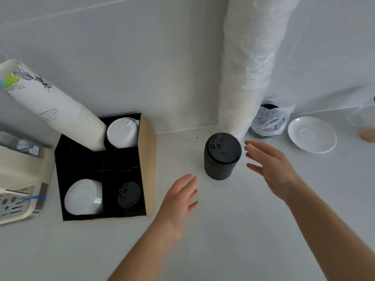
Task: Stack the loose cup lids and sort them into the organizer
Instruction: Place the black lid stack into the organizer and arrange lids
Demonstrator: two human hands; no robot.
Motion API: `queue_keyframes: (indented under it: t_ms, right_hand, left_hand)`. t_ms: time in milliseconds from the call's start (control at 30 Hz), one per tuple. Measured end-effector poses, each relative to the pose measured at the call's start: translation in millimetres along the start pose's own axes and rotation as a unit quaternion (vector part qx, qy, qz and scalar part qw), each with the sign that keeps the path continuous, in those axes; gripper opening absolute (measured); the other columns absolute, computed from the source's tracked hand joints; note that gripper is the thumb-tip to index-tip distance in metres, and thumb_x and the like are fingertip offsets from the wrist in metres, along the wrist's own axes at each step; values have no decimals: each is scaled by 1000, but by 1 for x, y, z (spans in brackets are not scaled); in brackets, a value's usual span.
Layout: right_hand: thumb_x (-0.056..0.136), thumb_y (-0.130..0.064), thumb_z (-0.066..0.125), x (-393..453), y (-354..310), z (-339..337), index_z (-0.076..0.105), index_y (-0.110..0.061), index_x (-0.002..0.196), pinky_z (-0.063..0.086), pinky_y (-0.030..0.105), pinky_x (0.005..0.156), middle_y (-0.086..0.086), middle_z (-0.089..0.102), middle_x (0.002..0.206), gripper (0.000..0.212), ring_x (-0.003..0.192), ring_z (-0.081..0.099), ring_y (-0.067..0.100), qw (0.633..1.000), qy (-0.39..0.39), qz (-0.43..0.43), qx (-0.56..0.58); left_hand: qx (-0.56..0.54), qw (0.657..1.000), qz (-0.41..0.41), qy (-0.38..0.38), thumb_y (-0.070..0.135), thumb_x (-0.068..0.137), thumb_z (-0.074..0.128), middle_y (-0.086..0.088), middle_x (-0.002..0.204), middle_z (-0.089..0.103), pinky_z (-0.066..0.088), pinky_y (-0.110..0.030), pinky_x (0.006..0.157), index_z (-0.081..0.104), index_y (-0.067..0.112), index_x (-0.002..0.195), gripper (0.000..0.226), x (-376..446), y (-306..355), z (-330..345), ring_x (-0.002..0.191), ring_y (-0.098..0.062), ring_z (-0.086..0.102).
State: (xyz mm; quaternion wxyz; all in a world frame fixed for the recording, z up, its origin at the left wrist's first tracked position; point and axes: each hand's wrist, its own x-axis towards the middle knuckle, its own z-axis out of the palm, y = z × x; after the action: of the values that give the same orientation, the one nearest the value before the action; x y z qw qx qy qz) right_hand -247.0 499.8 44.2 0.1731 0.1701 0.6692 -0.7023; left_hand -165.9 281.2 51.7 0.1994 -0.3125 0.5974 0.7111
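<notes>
A tall stack of black cup lids (221,157) stands upright on the white counter, centre right. My left hand (178,201) hovers open just left and below it; my right hand (269,167) is open just to its right. Neither hand touches the stack. To the left sits the black four-compartment organizer (146,159). Its back right compartment holds white lids (122,132), the front right black lids (128,195), the front left white lids (83,196), and a leaning stack of paper cups (60,110) rises from the back left.
A tall plastic-wrapped sleeve of cups (247,63) stands against the wall behind the black stack. A bag of black lids (269,122) and a white saucer (311,134) lie to the right. A coffee machine's drip tray (16,199) is at far left.
</notes>
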Motion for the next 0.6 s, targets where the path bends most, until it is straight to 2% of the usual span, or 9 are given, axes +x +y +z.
queue_keyframes:
  t_ms: [100,233,333,433,533,600]
  right_hand:
    - [95,-28,62,21,-7,6,59,-34,131,41,34,107,-18,63,125,37,123,56,3,996,-72,-20,-48]
    - [92,-24,67,43,-11,15,56,-29,139,44,25,100,-9,68,129,48,119,61,3,987,-136,-20,-79]
    - [86,-31,68,52,-8,15,59,-33,133,46,31,104,-5,69,127,48,119,63,12,982,-155,-9,-103]
    - [87,-37,62,57,-6,16,57,-38,131,46,28,98,-9,69,125,44,117,62,9,969,-198,2,-147]
    - [97,-30,58,60,-8,19,56,-39,129,44,18,81,-14,69,117,33,105,63,-1,961,-219,0,-170]
    - [97,-33,57,59,-7,19,56,-41,123,43,16,75,-16,67,111,27,96,62,-6,958,-219,2,-186]
  left_hand:
    - [29,999,-8,-20,43,89,62,11,133,51,42,-36,107,39,29,144,61,15,2,24,128,-13,49]
    - [12,999,-32,-21,57,82,63,8,145,41,40,-39,110,29,31,150,80,35,2,46,136,-14,41]
    - [16,999,-28,-11,68,66,65,10,147,40,41,-37,108,33,32,147,94,44,-1,56,135,-13,42]
    - [21,1000,-8,-18,67,65,62,19,137,50,42,-35,104,45,40,133,75,50,1,61,128,-8,47]
    - [33,999,0,-3,70,64,60,24,127,55,42,-34,100,44,42,137,80,57,2,57,127,-8,48]
    - [53,999,3,1,73,64,57,25,125,56,42,-36,100,50,47,128,69,59,4,52,124,-8,50]
